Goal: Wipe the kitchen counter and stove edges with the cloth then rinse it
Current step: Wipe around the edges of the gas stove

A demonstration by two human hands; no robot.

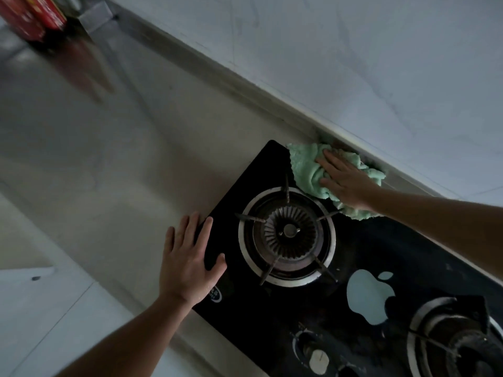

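In the head view, the green cloth [307,172] is seen bunched over the far corner of the black stove [362,248], where the glass top meets the narrow strip of counter [109,172] at the foot of the wall [353,63]. It is pinned under the right hand [345,183], whose fingers are laid flat and slightly spread on top of it — pressed down, not curled round it. The left hand [187,257] is spread flat and relaxed over the stove's left edge, partly on the glass and partly on the counter, with nothing held; it lies well apart from the cloth, with the nearer burner [287,236] between them. The cloth is judged to be soft, light and limp, probably damp, so it should fold and drag readily under a flat palm. It is best pushed from above across its middle and gathered into the fist only when it is carried off for rinsing. Some snagging may be expected on the burner's metal prongs, which are just beside its near edge. A red box [32,14] is seen blurred at the far end of the counter.
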